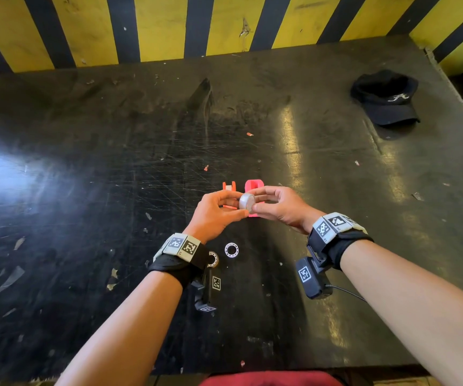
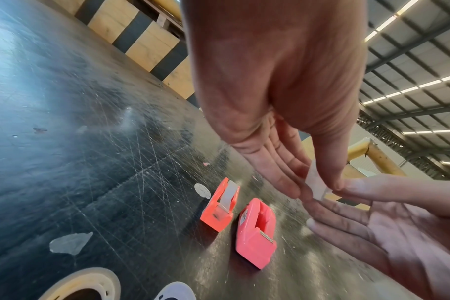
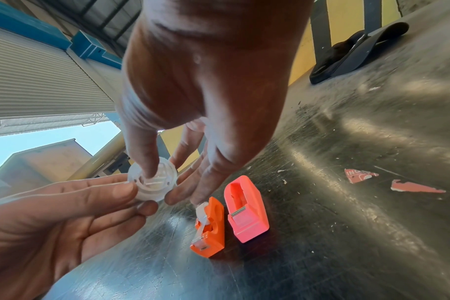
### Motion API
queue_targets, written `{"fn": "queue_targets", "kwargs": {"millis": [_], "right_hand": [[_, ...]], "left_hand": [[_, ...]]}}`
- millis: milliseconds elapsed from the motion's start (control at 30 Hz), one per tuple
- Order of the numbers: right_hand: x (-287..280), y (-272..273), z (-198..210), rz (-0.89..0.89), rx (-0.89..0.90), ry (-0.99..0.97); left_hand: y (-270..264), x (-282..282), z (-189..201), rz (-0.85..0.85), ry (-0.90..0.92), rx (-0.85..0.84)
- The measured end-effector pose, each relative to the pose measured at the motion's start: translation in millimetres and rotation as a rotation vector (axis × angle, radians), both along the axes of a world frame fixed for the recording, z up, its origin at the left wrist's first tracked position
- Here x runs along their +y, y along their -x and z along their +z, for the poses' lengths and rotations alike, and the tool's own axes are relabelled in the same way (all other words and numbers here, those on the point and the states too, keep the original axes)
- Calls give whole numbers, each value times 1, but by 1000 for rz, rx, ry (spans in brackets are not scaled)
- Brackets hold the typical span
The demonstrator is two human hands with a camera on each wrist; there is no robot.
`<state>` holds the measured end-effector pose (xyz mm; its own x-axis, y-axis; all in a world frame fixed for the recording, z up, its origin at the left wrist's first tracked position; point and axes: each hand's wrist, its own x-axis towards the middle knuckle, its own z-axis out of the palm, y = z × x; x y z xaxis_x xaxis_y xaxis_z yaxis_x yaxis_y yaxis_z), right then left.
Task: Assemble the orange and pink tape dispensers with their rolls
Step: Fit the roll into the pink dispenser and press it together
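Note:
Both hands hold a clear tape roll (image 1: 247,202) above the table, a plastic hub in its core (image 3: 152,182). My left hand (image 1: 235,208) pinches its left rim between thumb and fingers. My right hand (image 1: 258,202) grips the right side, thumb pressed into the hub. Just behind the hands stand the orange dispenser (image 1: 229,188) and the pink dispenser (image 1: 254,186), side by side. The orange dispenser (image 3: 209,227) carries a roll with tape drawn to its cutter. The pink dispenser (image 3: 246,207) has an empty slot.
Two white rings (image 1: 231,249) lie on the black table (image 1: 113,190) by my left wrist, one half hidden by the wristband. A black cap (image 1: 386,98) lies at the far right. Red scraps (image 3: 360,175) and paper bits dot the surface. A striped wall (image 1: 224,23) closes the back.

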<state>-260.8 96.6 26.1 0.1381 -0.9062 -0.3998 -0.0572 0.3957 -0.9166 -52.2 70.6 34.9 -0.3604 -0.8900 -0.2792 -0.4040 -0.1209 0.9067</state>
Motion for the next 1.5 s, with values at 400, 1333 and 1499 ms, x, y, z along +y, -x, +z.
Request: {"fn": "queue_targets", "kwargs": {"millis": [400,1333,1499], "right_hand": [[-3,3,-8,-31,-118,-76],[-66,12,-66,477,995,12],[-60,10,-73,372,1000,79]], "left_hand": [[0,0,8,-19,26,26],[-6,-44,-13,-125,125,-160],[-7,-47,-15,-176,163,-233]]}}
